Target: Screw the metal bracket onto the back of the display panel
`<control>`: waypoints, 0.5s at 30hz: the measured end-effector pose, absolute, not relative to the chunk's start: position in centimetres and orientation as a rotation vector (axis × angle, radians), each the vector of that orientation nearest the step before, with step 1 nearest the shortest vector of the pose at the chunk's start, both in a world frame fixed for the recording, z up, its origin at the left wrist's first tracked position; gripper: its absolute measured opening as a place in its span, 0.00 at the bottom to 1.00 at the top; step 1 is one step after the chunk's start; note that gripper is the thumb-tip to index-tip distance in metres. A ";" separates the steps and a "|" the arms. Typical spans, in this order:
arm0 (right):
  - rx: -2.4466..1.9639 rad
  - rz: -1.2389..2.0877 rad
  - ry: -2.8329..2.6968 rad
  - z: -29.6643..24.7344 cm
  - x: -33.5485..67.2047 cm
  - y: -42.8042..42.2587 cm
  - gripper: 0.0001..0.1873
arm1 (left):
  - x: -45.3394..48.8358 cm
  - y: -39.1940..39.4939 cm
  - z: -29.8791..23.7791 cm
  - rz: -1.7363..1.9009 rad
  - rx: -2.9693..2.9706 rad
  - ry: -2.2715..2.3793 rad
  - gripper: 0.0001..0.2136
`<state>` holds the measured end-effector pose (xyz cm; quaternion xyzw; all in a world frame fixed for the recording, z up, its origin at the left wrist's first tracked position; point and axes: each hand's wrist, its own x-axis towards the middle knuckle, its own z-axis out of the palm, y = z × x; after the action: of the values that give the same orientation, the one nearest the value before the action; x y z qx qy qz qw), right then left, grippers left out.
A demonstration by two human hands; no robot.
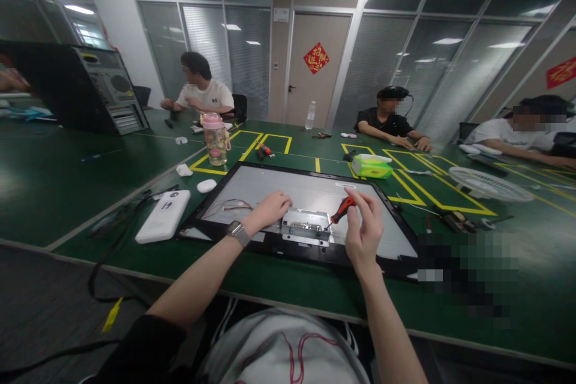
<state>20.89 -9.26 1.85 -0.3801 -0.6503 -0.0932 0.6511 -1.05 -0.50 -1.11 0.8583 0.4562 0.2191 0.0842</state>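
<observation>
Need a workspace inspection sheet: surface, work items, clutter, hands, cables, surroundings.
Surface: green table, yellow tape lines.
Work items: panel lying flat; metal bracket near its front edge; screwdriver, tip at the bracket.
Clutter: pink-lidded bottle, white device, green pack, PC tower.
Hands: right hand holds the screwdriver; left hand by the bracket's left end.
Cables: black cable over the table edge; thin wires on the panel.
Surroundings: people seated around; door behind.

Office-like workroom, glass partitions (247, 72), taped green table (99, 189)

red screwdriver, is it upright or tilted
Tilted: the screwdriver slants from the right hand down and leftward toward the metal bracket.
</observation>
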 end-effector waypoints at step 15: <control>-0.812 -0.245 -1.377 2.3 20.7 -9.2 0.07 | -1.0 -0.6 -1.0 0.649 2.554 1.367 0.15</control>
<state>20.74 -9.16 2.34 -0.3632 -0.6160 -0.1095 0.6904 -1.02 -0.61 -1.01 0.8571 0.4588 0.2178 0.0864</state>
